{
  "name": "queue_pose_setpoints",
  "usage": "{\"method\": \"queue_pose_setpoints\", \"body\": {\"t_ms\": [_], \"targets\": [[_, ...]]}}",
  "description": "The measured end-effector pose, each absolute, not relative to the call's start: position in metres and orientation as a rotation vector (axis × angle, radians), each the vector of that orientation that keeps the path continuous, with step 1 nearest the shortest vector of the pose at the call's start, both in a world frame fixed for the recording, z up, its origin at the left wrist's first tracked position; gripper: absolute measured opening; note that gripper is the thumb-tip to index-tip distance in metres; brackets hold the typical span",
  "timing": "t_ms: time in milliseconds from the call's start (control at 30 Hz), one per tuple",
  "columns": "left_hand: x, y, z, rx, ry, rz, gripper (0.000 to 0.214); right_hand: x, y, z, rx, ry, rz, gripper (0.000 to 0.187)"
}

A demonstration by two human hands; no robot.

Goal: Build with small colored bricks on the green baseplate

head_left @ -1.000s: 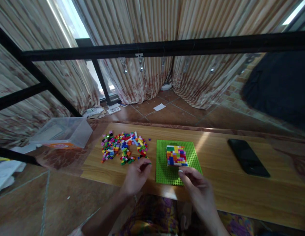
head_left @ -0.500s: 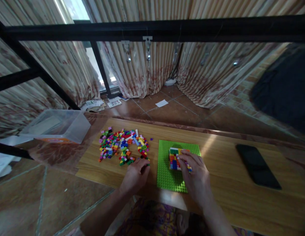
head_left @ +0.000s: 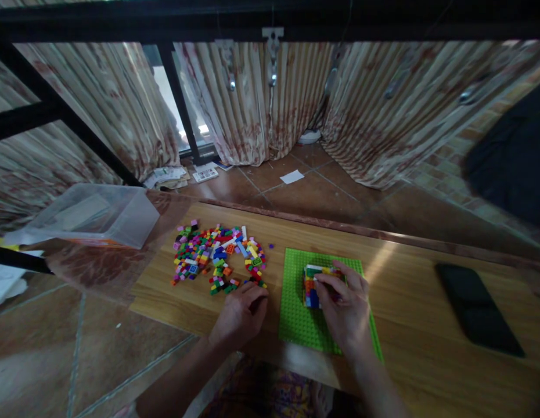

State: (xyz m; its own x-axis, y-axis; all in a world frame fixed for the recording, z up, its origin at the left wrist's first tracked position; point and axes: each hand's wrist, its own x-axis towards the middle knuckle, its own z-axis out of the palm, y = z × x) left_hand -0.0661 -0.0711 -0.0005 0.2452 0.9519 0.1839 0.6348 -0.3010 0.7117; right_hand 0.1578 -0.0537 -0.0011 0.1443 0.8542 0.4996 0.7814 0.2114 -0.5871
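Green square plastic studded baseplate point(head_left: 291, 310) w/ our multicolour rectangular brick build point(head_left: 312, 297) on it, R of the mixed-colour loose plastic brick pile point(head_left: 194, 252). Our R hand point(head_left: 346, 302) covers part of the build, thumb & index nearly meeting; can't tell if a pc's between. Our L hand point(head_left: 241, 313), loosely curled, is by the pile's near edge; can't see any contents.

Striped curtains point(head_left: 287, 116), reddish blotches, hang in folds along the far side. Daylight in a narrow window point(head_left: 166, 90), left. Black frame point(head_left: 122, 26) crosses in front. Brown tiled floor point(head_left: 139, 348), pale grout; white sheet point(head_left: 291, 176) lying on it. Wooden tabletop point(head_left: 409, 331) nearer, bright light streak point(head_left: 385, 258) right of centre.
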Motion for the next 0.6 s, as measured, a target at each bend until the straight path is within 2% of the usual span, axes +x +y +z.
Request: {"method": "queue_pose_setpoints", "body": {"t_ms": [333, 600], "targets": [[-0.066, -0.074, -0.003, 2.026, 1.428, 0.825, 0.017, 0.156, -0.056, -0.001, -1.543, -1.521, 0.186, 0.012], [-0.044, -0.074, 0.015, 2.044, 1.346, 0.851, 0.022, 0.159, -0.058, -0.002, -1.497, -1.787, -0.102, 0.014]]}}
